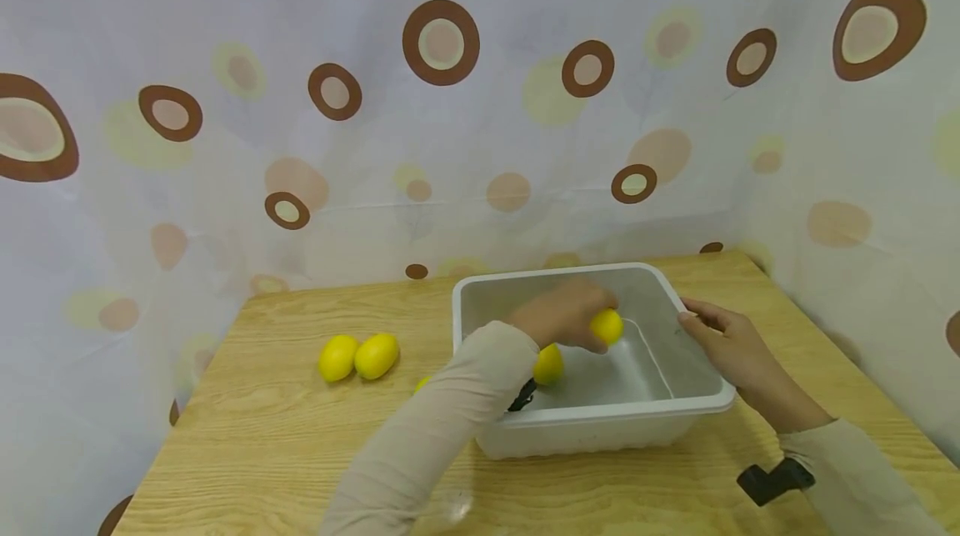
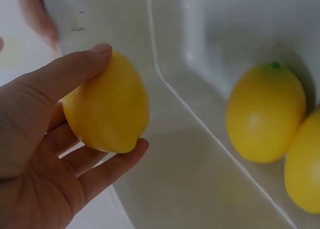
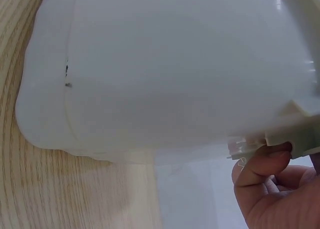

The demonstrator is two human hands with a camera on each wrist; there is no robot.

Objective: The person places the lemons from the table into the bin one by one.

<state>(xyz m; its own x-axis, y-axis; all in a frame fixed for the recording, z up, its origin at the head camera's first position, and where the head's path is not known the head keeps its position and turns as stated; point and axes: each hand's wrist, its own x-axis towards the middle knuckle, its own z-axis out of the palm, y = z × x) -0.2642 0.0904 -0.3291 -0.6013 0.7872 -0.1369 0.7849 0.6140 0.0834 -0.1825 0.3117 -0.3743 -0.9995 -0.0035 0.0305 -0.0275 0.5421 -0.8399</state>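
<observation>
My left hand (image 1: 566, 315) holds a yellow lemon (image 1: 607, 326) over the inside of a pale plastic tub (image 1: 592, 413). In the left wrist view, its thumb lies on one side of the lemon (image 2: 107, 106) and the fingers on the other. Two more lemons lie together in the tub; one (image 2: 266, 114) shows a green stem end, and the other (image 2: 305, 161) is cut off by the frame edge. The right hand (image 1: 731, 348) grips the tub's right rim, thumb on top. From below, the right wrist view shows curled fingers (image 3: 262, 166) under that rim.
On the wooden table (image 1: 247, 436), two lemons (image 1: 358, 356) touch each other left of the tub. Another lemon (image 1: 422, 383) is mostly hidden behind the left sleeve. A patterned curtain (image 1: 465, 144) hangs behind the table and along its sides.
</observation>
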